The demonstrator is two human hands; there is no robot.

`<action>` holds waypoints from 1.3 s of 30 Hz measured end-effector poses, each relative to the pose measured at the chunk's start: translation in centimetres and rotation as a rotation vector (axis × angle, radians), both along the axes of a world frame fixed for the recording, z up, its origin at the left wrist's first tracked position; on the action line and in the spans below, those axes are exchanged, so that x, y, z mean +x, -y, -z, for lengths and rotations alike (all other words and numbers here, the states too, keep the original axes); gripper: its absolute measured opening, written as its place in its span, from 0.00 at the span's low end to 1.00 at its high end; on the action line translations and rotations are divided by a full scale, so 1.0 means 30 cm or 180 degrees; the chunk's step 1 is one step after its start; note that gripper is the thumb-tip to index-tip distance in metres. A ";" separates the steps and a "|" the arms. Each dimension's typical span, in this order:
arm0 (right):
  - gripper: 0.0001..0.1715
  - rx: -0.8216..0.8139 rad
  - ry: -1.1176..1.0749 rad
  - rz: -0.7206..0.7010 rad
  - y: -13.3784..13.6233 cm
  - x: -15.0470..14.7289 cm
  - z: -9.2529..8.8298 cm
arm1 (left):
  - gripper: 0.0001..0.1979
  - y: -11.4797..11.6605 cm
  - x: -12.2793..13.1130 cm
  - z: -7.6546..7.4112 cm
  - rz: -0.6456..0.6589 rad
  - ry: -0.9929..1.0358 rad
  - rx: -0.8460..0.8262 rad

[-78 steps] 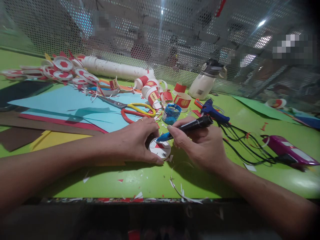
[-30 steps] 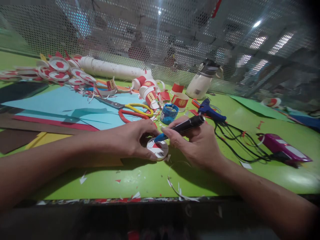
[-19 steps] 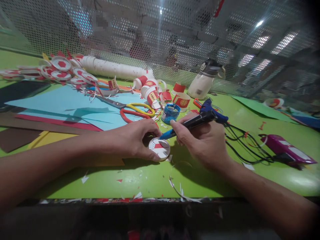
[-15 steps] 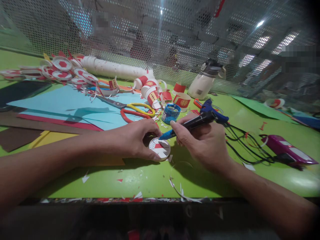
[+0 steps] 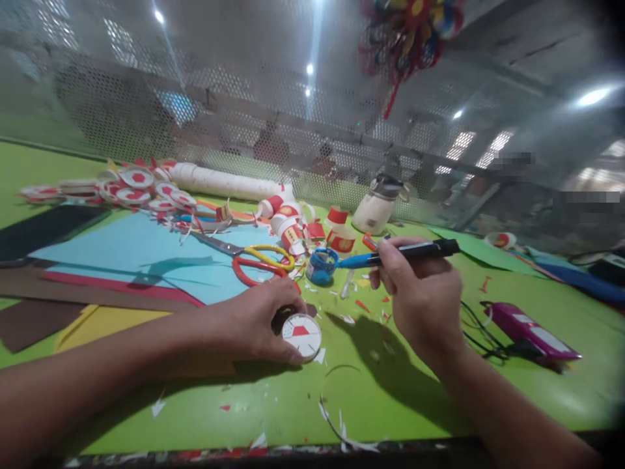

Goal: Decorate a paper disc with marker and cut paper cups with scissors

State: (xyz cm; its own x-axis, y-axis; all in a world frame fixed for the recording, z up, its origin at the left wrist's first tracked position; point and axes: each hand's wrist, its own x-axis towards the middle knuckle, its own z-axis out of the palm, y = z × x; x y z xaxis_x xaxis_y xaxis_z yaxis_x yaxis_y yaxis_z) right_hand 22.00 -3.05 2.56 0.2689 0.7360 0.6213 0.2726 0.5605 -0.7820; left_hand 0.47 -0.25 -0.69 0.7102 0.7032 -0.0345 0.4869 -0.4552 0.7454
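While pinching a white disc at its left edge between thumb and fingers of the left hand, also grips a black pen between thumb and bent fingers of the right hand, with its blue tip at the right side of a blue pot. Cannot tell touching from just beside there. Could knock the pot over by pushing the tip too hard against its wall, perhaps spilling blue onto paper scraps close by. Could also blot the disc with an overloaded tip, or spoil a mark through a loose pinch and a slipping disc. Looks round and pale, with a red patch around the middle, tiny dots at the far left and short dark strokes towards the rim. Sits on the near part of the green table, nearer than the pot and well apart from the pen.
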 end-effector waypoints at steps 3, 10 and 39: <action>0.09 0.0072 -0.0087 0.0127 -0.068 0.058 -0.008 | 0.23 0.002 0.001 0.001 0.0021 -0.0020 0.0247; 0.16 -0.0541 0.0001 -0.0292 -0.165 0.097 0.038 | 0.25 0.008 0.004 -0.020 -0.0025 -0.0209 0.0332; 0.26 -0.1431 0.1074 -0.0369 -0.239 0.031 0.067 | 0.26 0.001 0.002 -0.007 0.0091 -0.0212 0.0633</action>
